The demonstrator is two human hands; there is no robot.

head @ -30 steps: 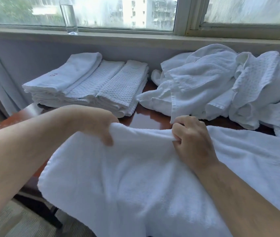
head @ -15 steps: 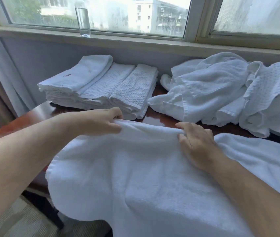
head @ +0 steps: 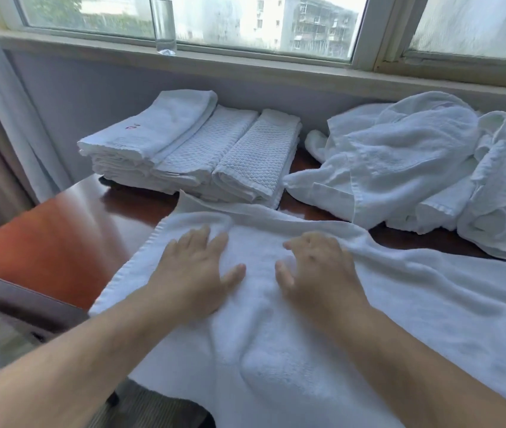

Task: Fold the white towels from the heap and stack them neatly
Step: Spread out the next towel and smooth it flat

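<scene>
Both hands lie flat on a large white towel (head: 307,335) that is spread over the near part of the dark wooden counter (head: 60,242). The left hand (head: 196,273) is open, palm down, with the fingers spread and pressed on the cloth; the right hand (head: 316,270) is also open and palm down, its fingers a little bent, and it grips nothing. The two hands are near each other, with a narrow strip of towel between the thumbs. The towel's far edge is folded over in a soft ridge just beyond the fingertips, and its near part hangs over the counter's edge. Behind it on the left stands a stack of folded towels (head: 196,149), in three rows side by side. On the right, the heap (head: 415,168) of unfolded white towels lies crumpled against the wall. A clear glass (head: 163,24) stands on the windowsill (head: 276,66) above.
</scene>
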